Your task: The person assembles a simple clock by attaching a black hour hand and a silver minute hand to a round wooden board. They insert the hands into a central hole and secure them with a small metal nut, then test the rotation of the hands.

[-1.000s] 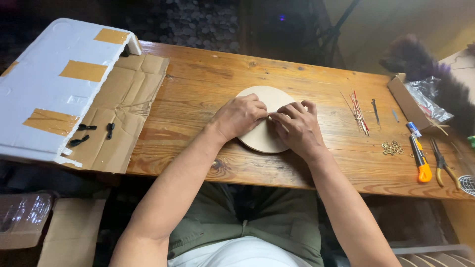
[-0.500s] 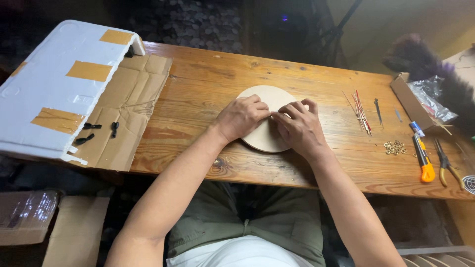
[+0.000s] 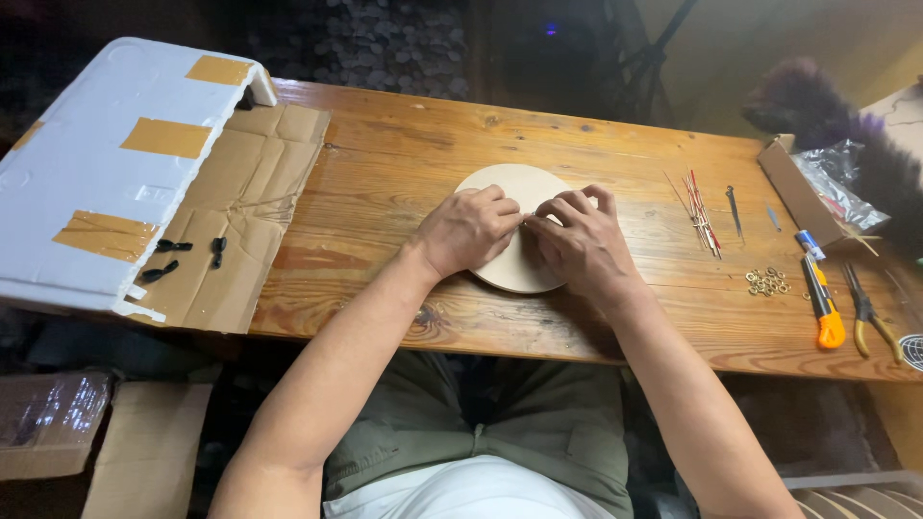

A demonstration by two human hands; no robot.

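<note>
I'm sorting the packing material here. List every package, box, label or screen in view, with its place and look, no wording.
White foam box: far left over the table's end, patched with brown tape strips.
Flattened cardboard: brown, lying on the table under the foam box.
Small open cardboard box: table's right end, brown, beside a clear plastic bag.
Cardboard boxes: floor, lower left, brown; one covered by clear film.
Screens or signs: none seen.
</note>
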